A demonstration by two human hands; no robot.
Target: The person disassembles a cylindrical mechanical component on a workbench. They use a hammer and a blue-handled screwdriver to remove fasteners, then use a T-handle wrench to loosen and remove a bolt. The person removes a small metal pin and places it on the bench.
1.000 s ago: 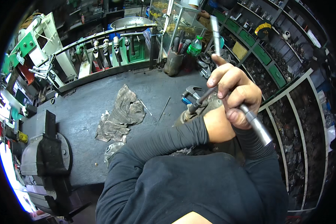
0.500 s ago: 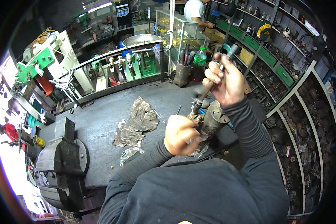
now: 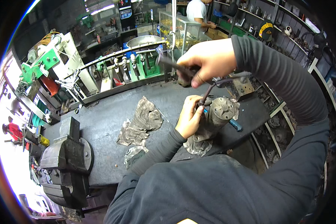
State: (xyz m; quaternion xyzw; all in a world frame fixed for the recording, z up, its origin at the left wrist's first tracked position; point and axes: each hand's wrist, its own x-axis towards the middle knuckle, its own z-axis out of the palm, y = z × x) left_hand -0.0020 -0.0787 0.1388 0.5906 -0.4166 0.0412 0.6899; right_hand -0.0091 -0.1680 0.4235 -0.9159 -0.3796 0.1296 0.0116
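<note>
A grimy grey motor housing (image 3: 212,121) stands on the dark workbench (image 3: 100,123) in front of me. My left hand (image 3: 189,116) grips its side near the top. My right hand (image 3: 209,59) is raised above it, closed on a long metal wrench handle (image 3: 171,62) whose bent shaft (image 3: 212,86) runs down to the top of the housing. A blue-handled tool (image 3: 233,124) lies just right of the housing.
A dirty crumpled rag (image 3: 140,125) lies left of the housing. A black bench vise (image 3: 65,158) sits at the bench's near left corner. A rack of tools (image 3: 127,71) lines the back edge. Shelves of parts (image 3: 283,33) fill the right wall; a person (image 3: 198,11) stands behind.
My right hand has swung the wrench handle from upright on the right to a high position pointing left. The left hand stays on the housing. The view has tilted toward the bench.
</note>
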